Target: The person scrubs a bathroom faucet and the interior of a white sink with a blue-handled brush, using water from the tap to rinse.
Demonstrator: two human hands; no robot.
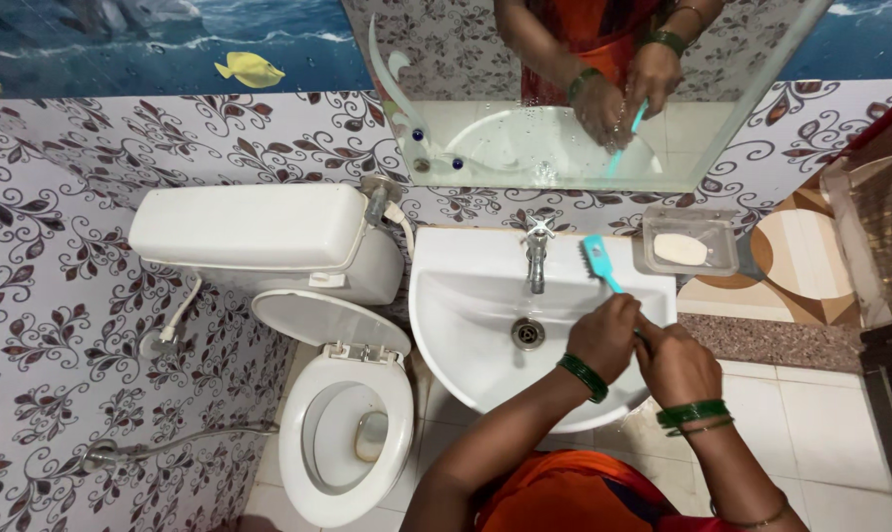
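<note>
Both my hands meet over the right side of a white wash basin (pixel 456 305). My left hand (pixel 603 337) is closed around the handle of a teal brush (pixel 597 260), whose bristled head points up toward the tap (pixel 536 254). My right hand (pixel 674 363) sits right beside it, fingers curled at the lower end of the handle. Green bangles ring both wrists. The mirror (pixel 525 148) above reflects the hands and the brush.
A clear soap dish with a white soap bar (pixel 680 248) sits on the basin's right ledge. A white toilet (pixel 342 433) with its cistern (pixel 249 232) stands to the left, a hose on the patterned wall. Tiled floor lies to the right.
</note>
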